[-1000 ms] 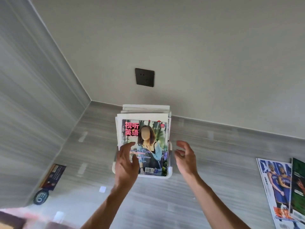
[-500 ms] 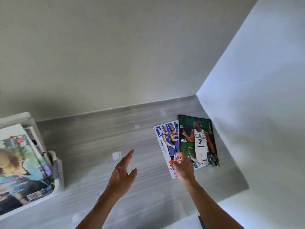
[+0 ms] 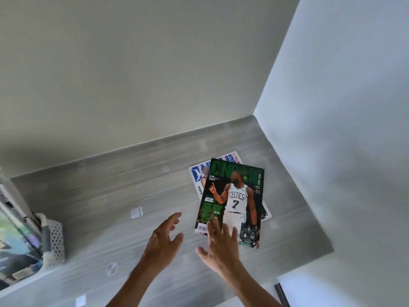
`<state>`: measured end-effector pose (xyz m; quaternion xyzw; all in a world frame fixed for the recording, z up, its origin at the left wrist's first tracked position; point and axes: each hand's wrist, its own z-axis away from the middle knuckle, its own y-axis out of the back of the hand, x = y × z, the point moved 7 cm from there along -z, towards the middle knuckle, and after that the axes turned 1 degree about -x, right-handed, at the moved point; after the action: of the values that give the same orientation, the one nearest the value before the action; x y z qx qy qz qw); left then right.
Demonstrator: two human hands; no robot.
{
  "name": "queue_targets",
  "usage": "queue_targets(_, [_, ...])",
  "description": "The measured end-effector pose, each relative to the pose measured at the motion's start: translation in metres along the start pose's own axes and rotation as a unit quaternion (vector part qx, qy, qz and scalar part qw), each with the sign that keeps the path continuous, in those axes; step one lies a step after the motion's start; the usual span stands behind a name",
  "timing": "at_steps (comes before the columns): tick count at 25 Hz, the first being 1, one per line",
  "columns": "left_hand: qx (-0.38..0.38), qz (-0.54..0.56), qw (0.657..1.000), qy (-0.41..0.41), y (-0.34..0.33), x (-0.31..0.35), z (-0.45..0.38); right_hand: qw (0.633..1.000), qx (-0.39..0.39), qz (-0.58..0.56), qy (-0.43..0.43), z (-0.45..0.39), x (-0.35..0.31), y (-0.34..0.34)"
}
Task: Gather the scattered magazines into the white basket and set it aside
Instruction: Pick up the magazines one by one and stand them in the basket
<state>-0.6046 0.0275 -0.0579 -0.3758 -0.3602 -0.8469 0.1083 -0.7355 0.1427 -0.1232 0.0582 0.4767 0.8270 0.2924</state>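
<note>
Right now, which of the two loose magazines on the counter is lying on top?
The green Celtics magazine. It overlaps the white-and-blue magazine, which shows only at its edges, and the right hand rests its fingers on the green cover.

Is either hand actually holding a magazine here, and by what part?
Neither grips one. The right hand lies with straight fingers on the green magazine's near edge; the left hand is open, touching nothing.

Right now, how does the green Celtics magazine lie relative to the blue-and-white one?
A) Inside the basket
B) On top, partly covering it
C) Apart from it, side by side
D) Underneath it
B: the green magazine overlaps the blue-and-white magazine, whose edges show only at its upper left and lower right.
</note>
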Motion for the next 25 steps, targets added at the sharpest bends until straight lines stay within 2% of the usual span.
queue_targets(3, [-0.006, -0.035, 0.999, 0.017, -0.004, -0.007, 0.005, 0.993, -0.083, -0.004, 0.089, 0.032, -0.066, -0.043])
queue_targets(4, [-0.014, -0.052, 0.998, 0.032, -0.006, -0.013, 0.008, 0.99, -0.089, -0.01, 0.106, 0.038, -0.075, -0.046])
queue_targets(5, [-0.035, -0.07, 0.996, 0.05, -0.01, -0.023, 0.013, 0.991, -0.074, -0.028, 0.112, 0.037, -0.073, -0.041])
queue_targets(7, [-0.099, -0.098, 0.988, 0.073, -0.022, -0.043, 0.023, 0.994, 0.013, -0.081, 0.07, 0.028, -0.044, -0.017])
queue_targets(9, [-0.147, -0.114, 0.979, 0.084, -0.035, -0.059, 0.032, 0.981, 0.107, -0.15, -0.067, 0.019, 0.012, 0.007])
queue_targets(10, [-0.153, -0.125, 0.977, 0.084, -0.039, -0.063, 0.034, 0.96, 0.132, -0.206, -0.138, 0.018, 0.038, 0.011])
queue_targets(12, [-0.14, -0.155, 0.975, 0.08, -0.044, -0.066, 0.035, 0.901, 0.143, -0.346, -0.219, 0.015, 0.065, 0.006])
queue_targets(16, [-0.136, -0.207, 0.965, 0.085, -0.045, -0.066, 0.043, 0.743, 0.077, -0.6, -0.286, 0.007, 0.07, -0.012])
queue_targets(17, [-0.142, -0.239, 0.957, 0.08, -0.045, -0.066, 0.045, 0.727, 0.057, -0.626, -0.276, 0.006, 0.065, -0.01])
queue_targets(18, [-0.14, -0.253, 0.955, 0.066, -0.045, -0.061, 0.043, 0.731, 0.045, -0.633, -0.25, 0.007, 0.055, -0.003])
queue_targets(19, [-0.131, -0.216, 0.966, 0.047, -0.042, -0.05, 0.042, 0.747, 0.045, -0.628, -0.214, 0.008, 0.04, 0.008])
queue_targets(21, [-0.118, 0.029, 0.993, 0.009, -0.029, -0.009, 0.038, 0.782, 0.074, -0.607, -0.121, 0.015, -0.002, 0.033])
queue_targets(22, [-0.089, 0.133, 0.987, -0.014, -0.019, 0.009, 0.033, 0.8, 0.091, -0.59, -0.068, 0.021, -0.027, 0.044])
queue_targets(23, [-0.031, 0.176, 0.984, -0.024, -0.003, 0.021, 0.028, 0.819, 0.107, -0.564, -0.014, 0.029, -0.051, 0.053])
queue_targets(25, [0.11, 0.103, 0.989, 0.0, 0.038, 0.032, 0.026, 0.849, 0.102, -0.51, 0.086, 0.046, -0.093, 0.062])
